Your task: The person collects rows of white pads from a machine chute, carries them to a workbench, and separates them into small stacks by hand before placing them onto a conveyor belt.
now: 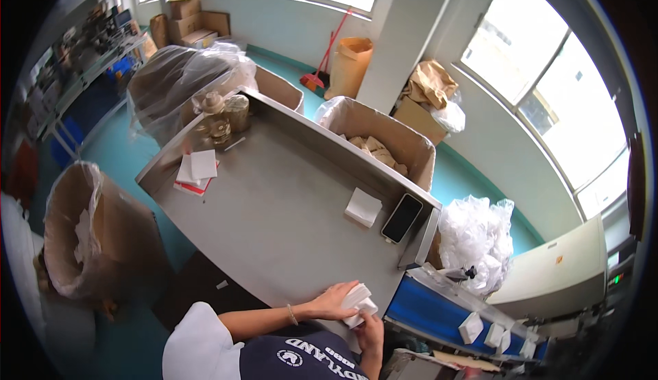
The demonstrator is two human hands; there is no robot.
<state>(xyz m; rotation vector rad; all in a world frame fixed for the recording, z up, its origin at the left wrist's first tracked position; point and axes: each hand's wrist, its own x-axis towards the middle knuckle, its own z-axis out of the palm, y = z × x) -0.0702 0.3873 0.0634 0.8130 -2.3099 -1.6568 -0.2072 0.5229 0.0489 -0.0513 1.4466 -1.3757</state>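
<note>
Both my hands meet at the near right corner of a grey metal table (274, 208). My left hand (334, 300) lies over a small white folded packet (359, 304) and grips its upper side. My right hand (371, 330) holds the same packet from below. A second white folded packet (362, 207) lies farther out on the table. Beside that one, against the raised rim, rests a black phone (401, 218).
Rolls of brown tape (223, 116) and a stack of white and red papers (195, 171) sit at the far left end. Open cardboard boxes (384, 140) stand behind the table, a lined bin (89, 232) at left. A blue conveyor (459, 315) with white packets runs at right.
</note>
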